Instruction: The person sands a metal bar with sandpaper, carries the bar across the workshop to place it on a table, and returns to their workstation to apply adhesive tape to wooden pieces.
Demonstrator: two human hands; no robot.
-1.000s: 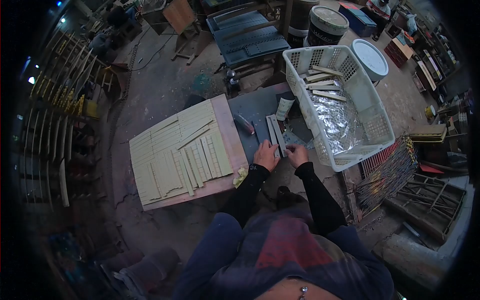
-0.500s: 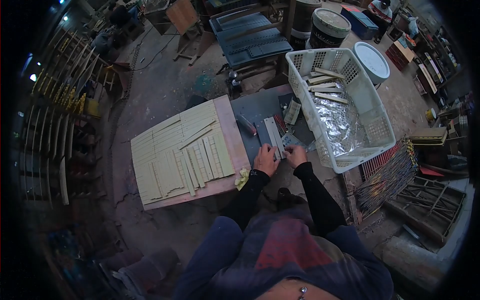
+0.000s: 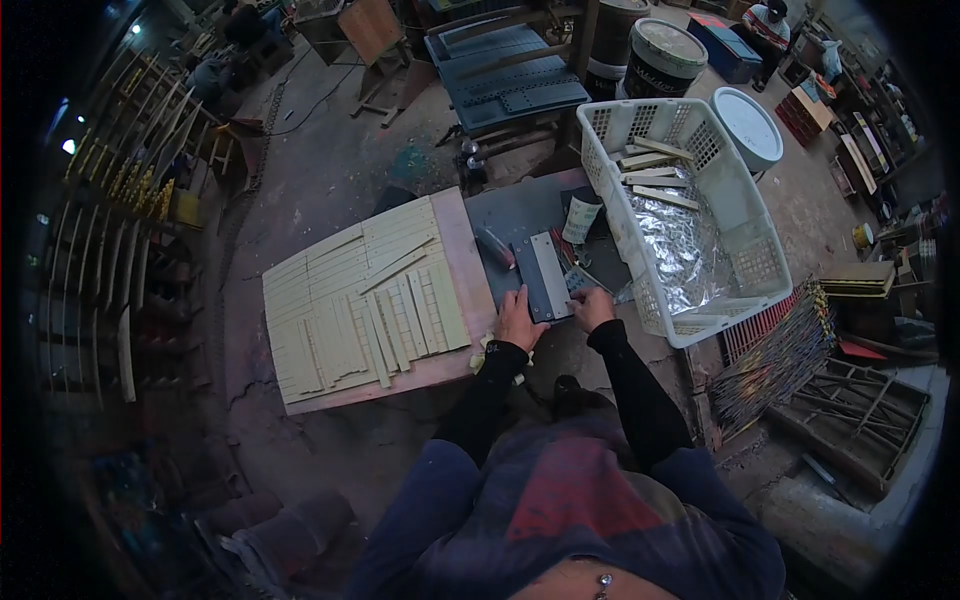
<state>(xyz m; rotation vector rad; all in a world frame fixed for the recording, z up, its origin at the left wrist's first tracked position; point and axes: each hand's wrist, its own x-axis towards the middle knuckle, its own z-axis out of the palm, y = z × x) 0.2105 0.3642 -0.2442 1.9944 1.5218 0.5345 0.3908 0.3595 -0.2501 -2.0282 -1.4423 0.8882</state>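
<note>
Open left hand (image 3: 520,320), thumb splayed, beside the near end of the pale slat (image 3: 551,275); curled right hand (image 3: 596,308) at its near right corner—whether pinching, cannot tell. Lying flat on the tabletop (image 3: 488,210), reaching from near edge toward far edge. Probably light, stiff, a little slick, not fragile; best taken by the long edges, close to the near end. Looks straight, narrow, whitish—maybe two pieces side by side—with tiny dark spots toward the far end.

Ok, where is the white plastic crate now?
In the head view, the white plastic crate is to the person's right, beyond the right hand, beside the round white lid.
</note>
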